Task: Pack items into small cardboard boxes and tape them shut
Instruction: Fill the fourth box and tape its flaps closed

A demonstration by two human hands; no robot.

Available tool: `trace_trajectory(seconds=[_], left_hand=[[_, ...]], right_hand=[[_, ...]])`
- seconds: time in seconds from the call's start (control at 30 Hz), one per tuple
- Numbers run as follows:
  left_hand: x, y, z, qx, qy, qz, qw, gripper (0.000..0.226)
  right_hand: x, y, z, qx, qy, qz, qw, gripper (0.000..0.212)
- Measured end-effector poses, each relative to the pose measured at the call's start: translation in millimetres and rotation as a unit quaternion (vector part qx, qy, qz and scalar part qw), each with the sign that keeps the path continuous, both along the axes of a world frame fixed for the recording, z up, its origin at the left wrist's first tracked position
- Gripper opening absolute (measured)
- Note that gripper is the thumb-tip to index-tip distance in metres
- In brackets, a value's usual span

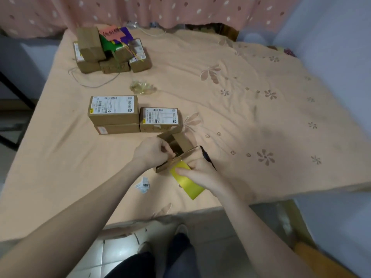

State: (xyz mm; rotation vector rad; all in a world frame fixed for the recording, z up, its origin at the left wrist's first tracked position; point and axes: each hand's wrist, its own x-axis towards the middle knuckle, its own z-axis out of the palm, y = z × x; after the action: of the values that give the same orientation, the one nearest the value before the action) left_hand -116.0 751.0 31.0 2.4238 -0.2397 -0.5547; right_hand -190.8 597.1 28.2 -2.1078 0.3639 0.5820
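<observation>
A small open cardboard box [178, 146] sits on the peach bedsheet [251, 121] near the front edge. My left hand [153, 150] pinches its near flap at the box's left side. My right hand [200, 173] holds a flat yellow card [189, 184] whose top end meets the box's near flap; a dark pen-like object [206, 156] sticks out behind this hand. Whether the box holds anything is hidden in shadow.
Three closed labelled boxes [114, 111] stand just behind the open one. A pile of more boxes with green, purple and pink paper [112, 49] lies at the back left. Crumpled clear plastic [141, 87] and a torn barcode label [143, 185] lie loose. The bed edge is close to me.
</observation>
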Motion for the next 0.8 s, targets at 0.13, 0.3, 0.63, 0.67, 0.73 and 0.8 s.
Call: trace_trajectory(seconds=[0.13,0.3,0.63,0.67,0.73,0.8], left_hand=[[16.1,0.3,4.3,-0.017,-0.018,0.028,0.999,0.022],[28.9,-3.5,-4.0,-0.004,-0.026,0.041,0.999,0.02],[28.2,-3.6,-39.5,0.028,-0.034,0.084,0.995,0.01],[28.1,-4.2,-41.2,0.034,-0.039,0.088,0.995,0.01],[27.3,-5.1,-45.1,0.049,-0.049,0.089,0.994,0.009],[26.2,-6.3,-50.6,0.064,-0.058,0.079,0.993,0.01]], right_hand=[[12.3,-5.9,-11.1,-0.02,0.049,0.004,0.999,0.047],[20.2,-3.6,-35.3,-0.015,0.102,-0.02,0.994,0.053],[31.8,-6.7,-57.0,-0.036,0.084,-0.034,0.995,0.05],[32.5,-6.7,-58.0,-0.033,0.089,-0.03,0.995,0.053],[34.0,-7.4,-61.6,-0.04,0.095,-0.024,0.994,0.045],[33.0,-7.7,-62.0,-0.05,0.098,-0.03,0.993,0.042]])
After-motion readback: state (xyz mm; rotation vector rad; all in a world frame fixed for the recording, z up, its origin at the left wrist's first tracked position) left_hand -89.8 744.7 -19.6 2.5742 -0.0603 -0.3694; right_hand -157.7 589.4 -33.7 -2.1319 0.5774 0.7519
